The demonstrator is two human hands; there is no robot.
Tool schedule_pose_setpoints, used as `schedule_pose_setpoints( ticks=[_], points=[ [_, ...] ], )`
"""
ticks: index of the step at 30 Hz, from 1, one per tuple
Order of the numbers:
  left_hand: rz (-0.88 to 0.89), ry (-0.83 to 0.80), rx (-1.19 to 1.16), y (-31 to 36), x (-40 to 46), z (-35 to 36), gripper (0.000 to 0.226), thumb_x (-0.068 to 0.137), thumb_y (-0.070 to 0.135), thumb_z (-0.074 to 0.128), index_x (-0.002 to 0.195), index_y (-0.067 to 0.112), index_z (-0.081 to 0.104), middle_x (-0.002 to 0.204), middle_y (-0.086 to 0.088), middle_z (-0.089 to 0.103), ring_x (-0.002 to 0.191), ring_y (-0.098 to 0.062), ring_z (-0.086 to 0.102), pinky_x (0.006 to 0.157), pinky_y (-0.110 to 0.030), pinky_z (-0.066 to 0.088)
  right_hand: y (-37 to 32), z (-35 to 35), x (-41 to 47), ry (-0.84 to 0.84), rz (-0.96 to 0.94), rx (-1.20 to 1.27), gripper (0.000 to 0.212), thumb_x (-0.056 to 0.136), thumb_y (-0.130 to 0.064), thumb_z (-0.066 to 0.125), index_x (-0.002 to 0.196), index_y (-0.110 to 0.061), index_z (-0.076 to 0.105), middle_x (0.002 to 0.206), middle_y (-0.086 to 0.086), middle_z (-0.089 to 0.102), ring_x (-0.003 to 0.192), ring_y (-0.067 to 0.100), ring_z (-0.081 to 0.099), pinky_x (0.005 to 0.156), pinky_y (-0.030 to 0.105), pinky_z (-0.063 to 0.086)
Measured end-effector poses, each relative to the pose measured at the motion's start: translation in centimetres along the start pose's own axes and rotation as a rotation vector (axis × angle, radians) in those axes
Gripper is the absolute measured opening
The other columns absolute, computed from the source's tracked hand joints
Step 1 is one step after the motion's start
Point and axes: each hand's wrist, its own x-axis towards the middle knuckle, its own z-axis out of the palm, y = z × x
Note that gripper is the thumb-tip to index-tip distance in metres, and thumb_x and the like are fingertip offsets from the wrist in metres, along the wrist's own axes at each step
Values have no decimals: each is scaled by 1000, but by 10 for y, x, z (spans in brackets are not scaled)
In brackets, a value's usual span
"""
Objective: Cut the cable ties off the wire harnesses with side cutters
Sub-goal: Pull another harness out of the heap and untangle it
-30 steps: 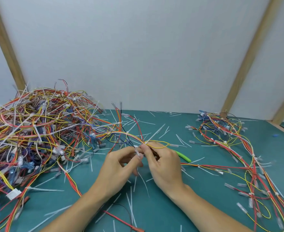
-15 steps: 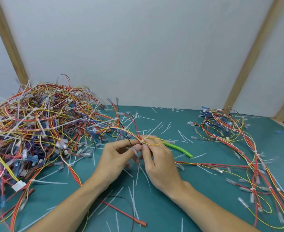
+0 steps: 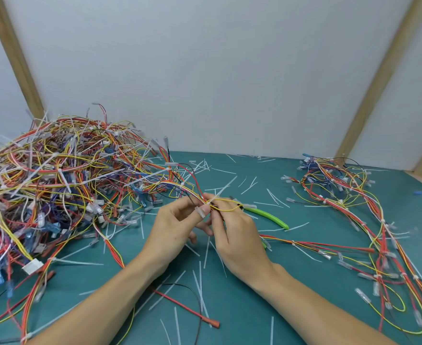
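My left hand [image 3: 172, 227] and my right hand [image 3: 237, 232] meet at the middle of the green mat [image 3: 242, 307]. Both pinch one wire harness [image 3: 226, 200] of red, yellow and white wires, fingertips almost touching. Between the fingertips a white cable tie [image 3: 211, 201] sticks up from the bundle. The harness trails left into the big pile and right under my right hand. The side cutters [image 3: 269, 216], with green handles, show just behind my right hand. Their jaws are hidden by it, and I cannot tell whether the hand touches them.
A large tangled pile of tied harnesses [image 3: 55, 183] fills the left side. Looser harnesses [image 3: 354, 200] spread along the right. Cut white tie pieces [image 3: 200, 282] litter the mat. A red wire with a terminal [image 3: 180, 302] lies between my forearms. Wooden posts lean on the white wall behind.
Both hands stay pinched on the same bundle, fingertips shifting slightly along it. The whole view has drifted a little; the cutters lie where they were.
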Motion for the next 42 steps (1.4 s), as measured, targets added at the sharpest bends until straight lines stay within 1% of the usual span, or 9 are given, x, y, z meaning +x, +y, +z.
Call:
schedule_pose_setpoints(
  ticks=[5, 10, 16, 20, 25, 29, 32, 35, 42],
  points=[
    [-2, 17, -22, -3, 1, -2, 9, 87, 33, 70, 86, 25, 71, 90, -4, 74, 47, -22, 62, 43, -22, 41, 2, 2, -2, 119, -5, 117, 23, 102, -9, 54, 124, -9, 58, 127, -4, 62, 114, 14, 65, 95, 37, 53],
    [-3, 66, -36, -5, 3, -3, 9, 90, 26, 70, 87, 18, 72, 90, -6, 72, 43, -21, 53, 43, -23, 40, 0, 3, 0, 246, -20, 213, 56, 97, 0, 57, 149, -13, 39, 140, -5, 56, 129, 12, 59, 105, 39, 52],
    [-13, 189, -69, -4, 8, -9, 12, 93, 20, 68, 84, 13, 65, 85, -4, 66, 45, -19, 53, 41, -23, 39, 8, -11, 7, 395, -93, 106, 70, 89, 2, 64, 151, -19, 39, 144, -6, 53, 137, 11, 51, 110, 13, 35],
    [-28, 277, -114, -1, 10, -14, 8, 94, 19, 68, 88, 14, 66, 76, 4, 65, 49, -17, 58, 42, -24, 40, 15, -12, 5, 412, 53, 88, 65, 88, -14, 67, 147, -19, 39, 144, -7, 51, 138, 12, 48, 111, 12, 30],
    [-33, 303, -175, 2, 11, -18, 9, 95, 20, 67, 93, 12, 66, 77, 0, 66, 52, -15, 61, 42, -22, 42, 12, -13, 1, 265, 260, 115, 60, 87, -37, 66, 141, -24, 42, 123, -14, 59, 110, 5, 61, 90, 18, 47],
    [-28, 301, -189, 3, 11, -18, 8, 94, 20, 67, 92, 12, 67, 75, -1, 67, 53, -15, 63, 43, -21, 44, 6, -18, -5, 35, 215, -182, 37, 83, -56, 65, 112, -33, 60, 93, -18, 66, 87, 3, 64, 77, 27, 51],
    [-35, 308, -213, 4, 11, -19, 7, 95, 18, 67, 94, 12, 68, 75, -2, 69, 55, -15, 65, 43, -21, 46, 2, -22, -9, 7, 49, -476, 13, 80, -38, 72, 85, -27, 67, 73, -10, 69, 70, 18, 66, 63, 27, 44],
    [-43, 314, -231, 5, 11, -19, 10, 94, 19, 67, 98, 10, 68, 75, -1, 69, 56, -15, 65, 44, -21, 47, 0, -24, -10, 34, -10, -609, 19, 77, -25, 82, 69, -24, 65, 58, -6, 64, 55, 24, 62, 51, 26, 37],
    [-51, 346, -246, 5, 12, -22, 19, 93, 21, 67, 108, 9, 67, 76, 0, 68, 54, -12, 62, 44, -20, 47, -5, -24, -10, 36, 10, -391, 12, 84, -32, 64, 74, -26, 64, 56, -10, 57, 53, 14, 51, 50, 29, 45]
  ],
)
